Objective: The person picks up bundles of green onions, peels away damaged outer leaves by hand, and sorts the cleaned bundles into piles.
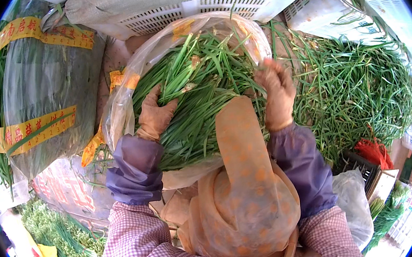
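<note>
In front of me a clear plastic bag (123, 104) with a rolled rim is full of long green garlic chives (193, 122). My left hand (157, 113), in a brown glove, is at the left of the heap, thumb and fingers closed round some of the chives. At the bag's right edge is my right hand (277, 91), also gloved. Its fingers are curled and the tips slightly blurred; whatever they hold is not clear. A brown patterned scarf (245, 189) hides the near part of the bag.
A large wrapped bundle of chives (44, 95) with yellow tape stands at left. Loose green leaves (352, 88) lie piled at right. White slatted crates (233, 7) line the back. Red string (373, 153) lies on a dark crate, lower right; budded green stems (59, 234) lie lower left.
</note>
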Available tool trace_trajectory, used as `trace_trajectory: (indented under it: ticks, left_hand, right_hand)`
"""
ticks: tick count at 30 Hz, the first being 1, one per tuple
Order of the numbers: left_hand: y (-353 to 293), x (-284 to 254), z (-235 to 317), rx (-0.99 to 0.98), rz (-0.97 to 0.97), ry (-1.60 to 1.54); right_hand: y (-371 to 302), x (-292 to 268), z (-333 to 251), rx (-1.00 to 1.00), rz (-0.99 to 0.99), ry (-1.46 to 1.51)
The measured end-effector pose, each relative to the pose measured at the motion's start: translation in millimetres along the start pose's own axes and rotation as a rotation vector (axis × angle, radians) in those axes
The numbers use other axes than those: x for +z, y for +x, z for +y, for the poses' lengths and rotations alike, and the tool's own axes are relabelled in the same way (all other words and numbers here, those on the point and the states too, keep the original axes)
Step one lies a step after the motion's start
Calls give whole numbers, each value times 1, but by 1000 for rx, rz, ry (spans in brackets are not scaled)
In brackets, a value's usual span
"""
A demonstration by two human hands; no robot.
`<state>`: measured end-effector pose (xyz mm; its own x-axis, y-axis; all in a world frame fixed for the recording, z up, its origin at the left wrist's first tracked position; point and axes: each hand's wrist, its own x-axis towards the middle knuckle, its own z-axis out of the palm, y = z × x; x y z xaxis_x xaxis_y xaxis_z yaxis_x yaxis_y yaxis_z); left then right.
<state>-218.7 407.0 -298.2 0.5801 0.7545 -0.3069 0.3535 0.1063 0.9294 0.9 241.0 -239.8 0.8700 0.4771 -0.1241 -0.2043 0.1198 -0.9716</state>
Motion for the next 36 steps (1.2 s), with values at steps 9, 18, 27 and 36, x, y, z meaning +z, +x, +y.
trace_trajectory:
  ticks: [9,18,27,36]
  left_hand:
    - [-2,15,5,234,25,176]
    - [51,2,-8,209,-86,423]
    - [77,12,3,302,-93,965]
    - [23,64,123,756,-99,508]
  right_hand:
    - [49,37,-4,78,-278,-230]
    - [88,-185,-155,-393,275,-9]
    - [27,-212,-167,-53,-113,-5]
    - [21,-141,-175,-152,-221,184]
